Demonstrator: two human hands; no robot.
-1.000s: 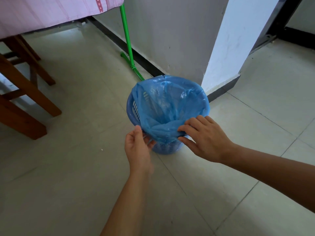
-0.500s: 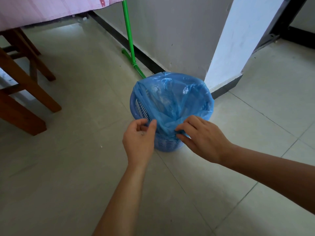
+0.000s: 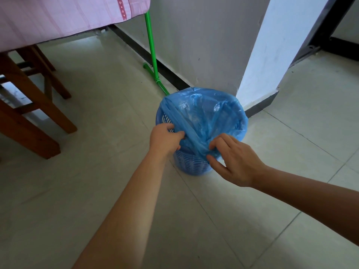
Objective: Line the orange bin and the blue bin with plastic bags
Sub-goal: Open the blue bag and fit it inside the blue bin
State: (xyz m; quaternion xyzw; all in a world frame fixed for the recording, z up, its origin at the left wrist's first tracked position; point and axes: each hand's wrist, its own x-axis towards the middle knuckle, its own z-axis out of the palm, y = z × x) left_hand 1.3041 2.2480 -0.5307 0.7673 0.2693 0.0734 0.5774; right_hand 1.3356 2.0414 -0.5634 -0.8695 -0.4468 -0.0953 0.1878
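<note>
A blue perforated bin (image 3: 191, 166) stands on the tiled floor by a wall corner. A blue plastic bag (image 3: 206, 113) sits inside it, its mouth folded over the far and right rim. On the near left side the bag's edge is bunched into a band that runs inside the rim. My left hand (image 3: 165, 139) pinches that band at the near left rim. My right hand (image 3: 231, 158) pinches the bag's edge at the near rim, fingers curled. No orange bin is in view.
A green pole with a floor foot (image 3: 152, 61) leans along the wall behind the bin. Wooden table legs (image 3: 38, 105) under a pink cloth (image 3: 58, 16) stand at the left. A white pillar (image 3: 272, 49) rises right behind the bin.
My left hand has risen from beside the bin to the near left rim and taken the bag's edge. My right hand has slid lower over the near rim, still on the bag.
</note>
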